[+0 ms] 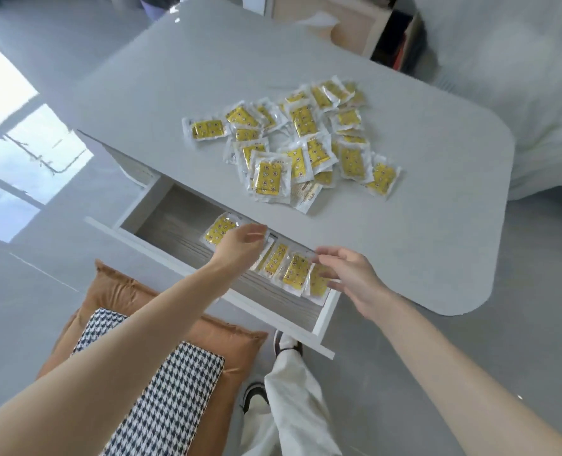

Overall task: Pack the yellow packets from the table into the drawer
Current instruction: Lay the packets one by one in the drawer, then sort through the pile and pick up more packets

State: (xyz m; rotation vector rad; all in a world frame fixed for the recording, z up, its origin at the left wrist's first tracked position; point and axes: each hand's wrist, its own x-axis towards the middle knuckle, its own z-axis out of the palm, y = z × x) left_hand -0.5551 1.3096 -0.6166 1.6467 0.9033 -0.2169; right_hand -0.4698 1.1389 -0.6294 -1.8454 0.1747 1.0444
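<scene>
A heap of yellow packets in clear wrappers (301, 139) lies on the grey table (421, 225). Below the table's near edge a white drawer (214, 284) is pulled out. A row of yellow packets (293, 268) stands along the drawer's right end. My left hand (240, 246) reaches over the drawer and holds one yellow packet (220, 228) just above the drawer's middle. My right hand (348, 278) hovers over the drawer's right end with its fingers spread and relaxed, the fingertips touching the rightmost packets.
An orange cushion with a black-and-white houndstooth cushion (161, 383) on top lies on the floor at the left of my legs (289, 396). A wooden box (348, 24) stands beyond the table's far end. White bedding (536, 93) lies at the right.
</scene>
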